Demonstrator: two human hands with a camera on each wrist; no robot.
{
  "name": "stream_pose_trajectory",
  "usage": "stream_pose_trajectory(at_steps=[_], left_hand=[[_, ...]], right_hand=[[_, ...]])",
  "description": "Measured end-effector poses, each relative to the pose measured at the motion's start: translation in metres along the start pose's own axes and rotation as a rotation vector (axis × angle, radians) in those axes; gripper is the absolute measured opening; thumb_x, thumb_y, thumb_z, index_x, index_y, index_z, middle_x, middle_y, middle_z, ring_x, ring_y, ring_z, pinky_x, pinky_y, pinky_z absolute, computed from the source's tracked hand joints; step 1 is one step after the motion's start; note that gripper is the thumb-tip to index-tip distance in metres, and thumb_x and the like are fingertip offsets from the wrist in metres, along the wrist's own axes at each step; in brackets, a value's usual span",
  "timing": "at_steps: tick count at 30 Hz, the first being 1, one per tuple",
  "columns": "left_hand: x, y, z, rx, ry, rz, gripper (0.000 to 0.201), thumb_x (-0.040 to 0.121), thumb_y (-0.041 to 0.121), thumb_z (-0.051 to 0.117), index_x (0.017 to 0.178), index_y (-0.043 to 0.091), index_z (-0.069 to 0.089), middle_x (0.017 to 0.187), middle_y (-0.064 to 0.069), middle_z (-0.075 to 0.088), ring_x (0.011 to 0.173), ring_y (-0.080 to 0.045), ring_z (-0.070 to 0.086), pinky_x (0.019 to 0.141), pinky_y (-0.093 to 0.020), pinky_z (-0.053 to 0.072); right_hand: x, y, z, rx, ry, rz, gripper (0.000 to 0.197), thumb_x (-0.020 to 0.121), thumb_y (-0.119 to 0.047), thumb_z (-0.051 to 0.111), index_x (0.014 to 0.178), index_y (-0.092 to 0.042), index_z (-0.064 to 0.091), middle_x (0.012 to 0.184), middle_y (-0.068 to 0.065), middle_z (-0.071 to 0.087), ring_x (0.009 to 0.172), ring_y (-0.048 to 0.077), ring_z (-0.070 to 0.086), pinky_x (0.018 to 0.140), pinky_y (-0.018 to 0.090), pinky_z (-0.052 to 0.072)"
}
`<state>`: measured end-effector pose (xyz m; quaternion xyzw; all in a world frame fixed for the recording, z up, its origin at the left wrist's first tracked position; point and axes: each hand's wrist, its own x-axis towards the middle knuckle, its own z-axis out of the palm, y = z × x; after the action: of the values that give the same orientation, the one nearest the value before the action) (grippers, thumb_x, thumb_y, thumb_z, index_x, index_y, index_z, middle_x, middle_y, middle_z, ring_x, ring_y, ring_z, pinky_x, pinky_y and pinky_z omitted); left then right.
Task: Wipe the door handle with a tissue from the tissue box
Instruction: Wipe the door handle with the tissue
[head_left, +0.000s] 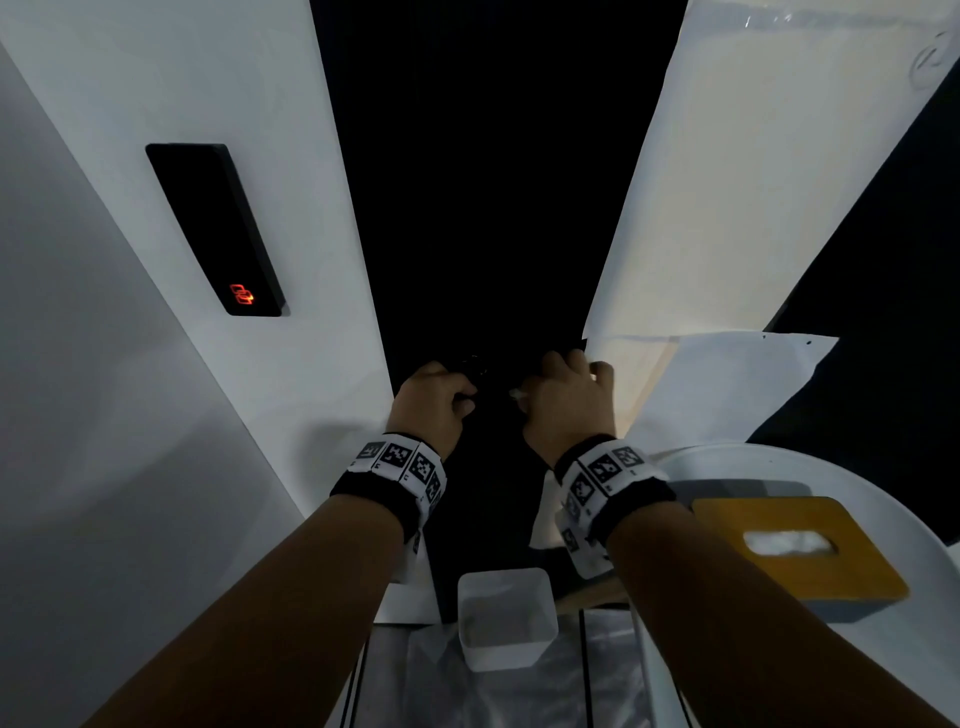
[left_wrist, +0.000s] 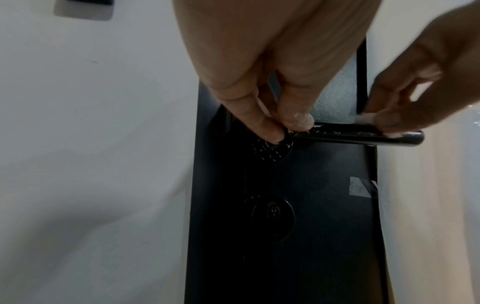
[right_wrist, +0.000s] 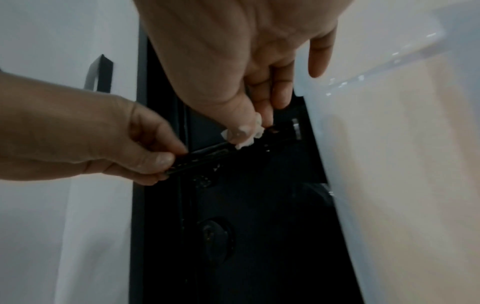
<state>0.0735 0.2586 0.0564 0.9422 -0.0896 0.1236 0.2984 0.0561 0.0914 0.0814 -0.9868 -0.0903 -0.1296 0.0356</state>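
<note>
The black lever door handle (left_wrist: 337, 136) sticks out of a dark door (head_left: 483, 208), speckled with white flecks. My left hand (left_wrist: 283, 129) pinches the handle at its inner end by the round rosette (left_wrist: 272, 150). My right hand (right_wrist: 254, 131) pinches a small crumpled white tissue (right_wrist: 245, 143) and presses it onto the handle (right_wrist: 205, 157) near its free end. In the head view both hands, left (head_left: 465, 395) and right (head_left: 530, 395), sit close together against the door, and the handle is lost in the dark. The wooden-topped tissue box (head_left: 795, 545) stands at my lower right.
The tissue box rests on a round white table (head_left: 727, 457). A small white bin (head_left: 506, 618) stands on the floor below my wrists. A black card reader (head_left: 215, 228) with a red light hangs on the white wall to the left. A keyhole rosette (left_wrist: 272, 214) sits under the handle.
</note>
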Motion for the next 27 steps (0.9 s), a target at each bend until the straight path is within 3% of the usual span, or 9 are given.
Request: stream_pose_trajectory(at_steps=[7, 11, 16, 21, 24, 27], left_hand=[[-0.001, 0.001, 0.000, -0.033, -0.013, -0.010, 0.019, 0.083, 0.011, 0.067, 0.101, 0.012, 0.071, 0.106, -0.007, 0.060, 0.095, -0.025, 0.061, 0.087, -0.031, 0.050], [-0.001, 0.001, 0.000, -0.041, -0.006, -0.008, 0.019, 0.082, 0.010, 0.067, 0.101, 0.011, 0.071, 0.106, -0.007, 0.060, 0.094, -0.025, 0.062, 0.086, -0.030, 0.050], [-0.001, 0.001, 0.000, -0.041, 0.008, -0.007, 0.018, 0.082, 0.009, 0.067, 0.100, 0.011, 0.071, 0.106, -0.008, 0.060, 0.093, -0.024, 0.062, 0.082, -0.026, 0.047], [-0.001, 0.001, 0.000, -0.050, 0.006, -0.006, 0.018, 0.082, 0.009, 0.068, 0.100, 0.011, 0.071, 0.106, -0.008, 0.060, 0.093, -0.024, 0.062, 0.083, -0.027, 0.048], [-0.001, 0.000, 0.000, -0.053, -0.003, 0.004, 0.019, 0.082, 0.010, 0.069, 0.100, 0.010, 0.071, 0.105, -0.008, 0.060, 0.093, -0.025, 0.062, 0.084, -0.028, 0.049], [0.000, -0.002, -0.001, -0.058, -0.008, 0.005, 0.020, 0.082, 0.012, 0.069, 0.101, 0.010, 0.071, 0.105, -0.008, 0.060, 0.093, -0.024, 0.062, 0.085, -0.028, 0.048]], right_hand=[[-0.003, 0.024, 0.001, 0.103, -0.027, 0.075, 0.023, 0.075, -0.012, 0.055, 0.091, -0.009, 0.071, 0.103, 0.014, 0.056, 0.097, 0.036, 0.048, 0.078, 0.040, 0.045], [-0.004, 0.026, 0.005, 0.168, -0.048, 0.115, 0.027, 0.074, -0.004, 0.053, 0.097, -0.006, 0.069, 0.106, 0.015, 0.054, 0.101, 0.035, 0.048, 0.082, 0.042, 0.049], [-0.007, 0.034, 0.001, 0.252, -0.062, 0.261, 0.025, 0.084, -0.005, 0.050, 0.103, -0.005, 0.065, 0.103, 0.015, 0.051, 0.102, 0.034, 0.049, 0.076, 0.037, 0.047], [-0.010, 0.034, 0.008, 0.459, -0.131, 0.431, 0.023, 0.091, -0.013, 0.046, 0.100, 0.000, 0.063, 0.106, 0.019, 0.060, 0.100, 0.037, 0.058, 0.069, 0.029, 0.037], [-0.008, 0.034, 0.012, 0.585, -0.151, 0.512, 0.027, 0.094, -0.018, 0.044, 0.087, 0.003, 0.060, 0.092, 0.021, 0.060, 0.096, 0.036, 0.058, 0.068, 0.029, 0.035], [-0.008, 0.032, 0.019, 0.633, -0.143, 0.591, 0.033, 0.097, -0.024, 0.042, 0.074, -0.001, 0.048, 0.078, 0.013, 0.049, 0.079, 0.031, 0.050, 0.067, 0.027, 0.032]])
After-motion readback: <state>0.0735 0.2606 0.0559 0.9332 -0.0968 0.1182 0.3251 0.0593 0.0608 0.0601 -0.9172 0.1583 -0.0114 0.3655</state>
